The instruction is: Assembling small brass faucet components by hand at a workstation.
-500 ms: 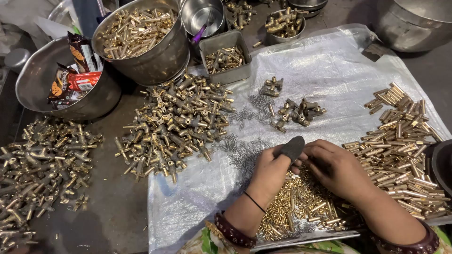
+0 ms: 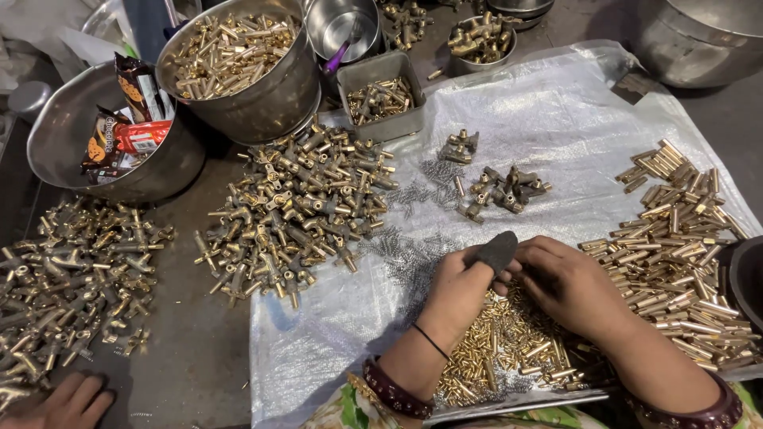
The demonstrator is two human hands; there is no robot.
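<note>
My left hand [image 2: 457, 290], a dark cap on its thumb, curls shut and meets my right hand [image 2: 568, 286], whose fingers pinch closed at the same spot; whatever small piece sits between them is hidden. Both hover over the pins [image 2: 509, 342], a heap of short brass bits on the plastic sheet [image 2: 556, 103]. Tiny springs [image 2: 405, 250] lie scattered just beyond. Only a few fittings [image 2: 505, 189] sit finished-looking ahead of me, while the big pile [image 2: 298, 206] to the left and the tubes [image 2: 675, 238] at my right look untouched, so I judge most work remains.
</note>
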